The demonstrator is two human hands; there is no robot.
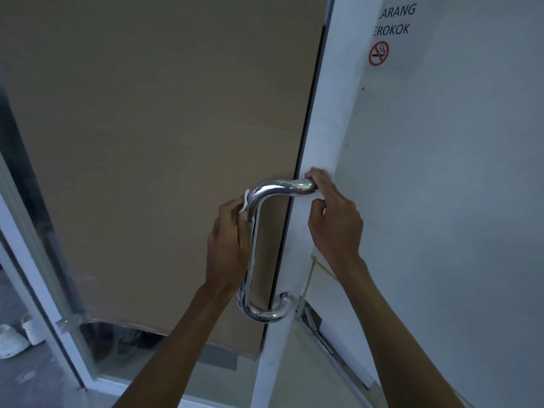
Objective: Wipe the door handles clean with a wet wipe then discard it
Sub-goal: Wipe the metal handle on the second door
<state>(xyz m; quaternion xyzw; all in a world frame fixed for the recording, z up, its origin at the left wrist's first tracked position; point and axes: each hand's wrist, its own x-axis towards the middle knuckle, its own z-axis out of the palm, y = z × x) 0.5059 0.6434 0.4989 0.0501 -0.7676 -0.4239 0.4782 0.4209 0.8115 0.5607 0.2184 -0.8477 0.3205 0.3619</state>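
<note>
Chrome door handle (253,245) gripped by left hand (228,245) through wet wipe (245,203) | right hand (334,219) curled at top mount | wipe best kept wrapped fully around the bar.

1. We stand at the entrance of what looks like an office or other commercial building, not a home.
2. We see a white aluminium-framed door (316,160) fitted with a chrome pull handle (256,245), the type common on shopfronts.
3. A printed no-smoking sign (388,39) is stuck up beside the door frame.
4. The glass panel (147,128) is covered with brown cardboard.
5. White shoes (17,337) lie on the floor at the far left.
</note>
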